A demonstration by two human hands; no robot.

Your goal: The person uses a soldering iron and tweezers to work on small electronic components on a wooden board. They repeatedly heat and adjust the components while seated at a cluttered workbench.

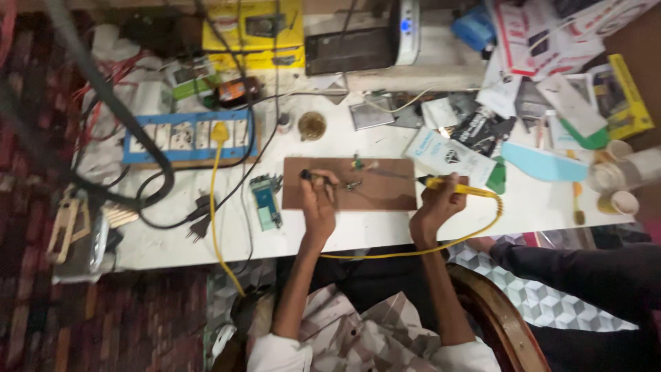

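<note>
The right hand (439, 203) is closed around a light, stiff yellow soldering iron (451, 185), best held by its handle; the left hand (318, 200) pinches what looks like a thin dark tool (311, 176).

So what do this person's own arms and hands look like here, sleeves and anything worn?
Both arms are bare from above the elbow down. The left hand and right hand show no gloves, and no watch, ring or band is visible at this size. Short white sleeve cuffs end at the upper arms, below a pale checked shirt in beige and white.
</note>
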